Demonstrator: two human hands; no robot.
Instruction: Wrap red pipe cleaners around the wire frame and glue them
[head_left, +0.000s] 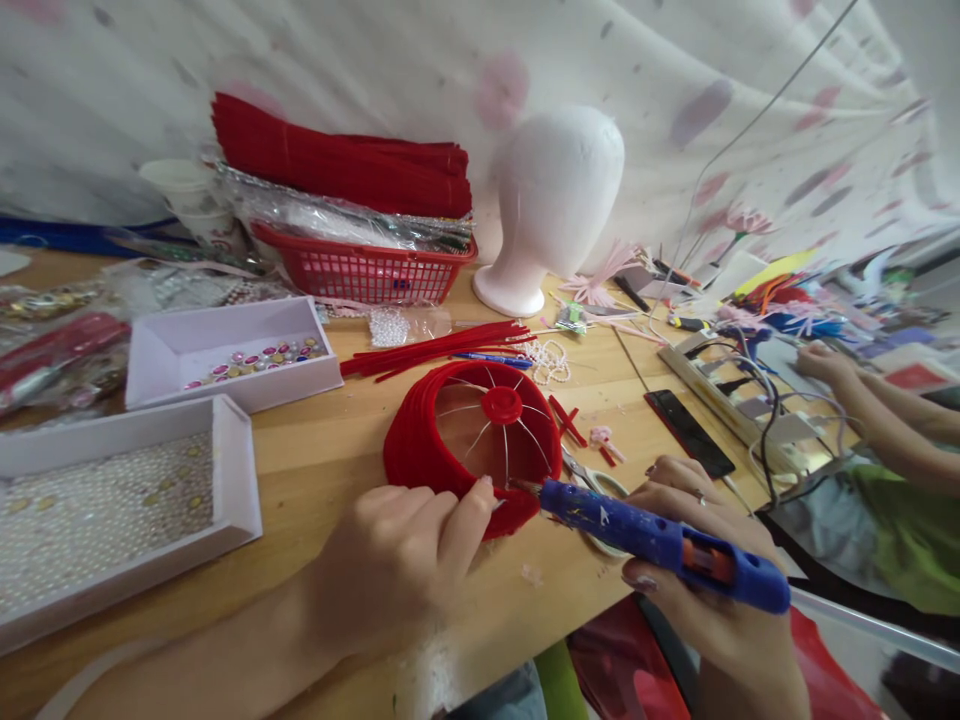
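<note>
red frame in left hand | right hand grips glue gun

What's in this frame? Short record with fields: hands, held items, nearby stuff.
left hand: pinches the lower rim of the red wire-framed piece
right hand: grips the blue glue gun, nozzle at the piece's rim
surface: wooden table
left of the piece: white tray of pearls, white tray of gems
behind: red basket, white foam head, red stems
right: black phone, another person's arm
</note>
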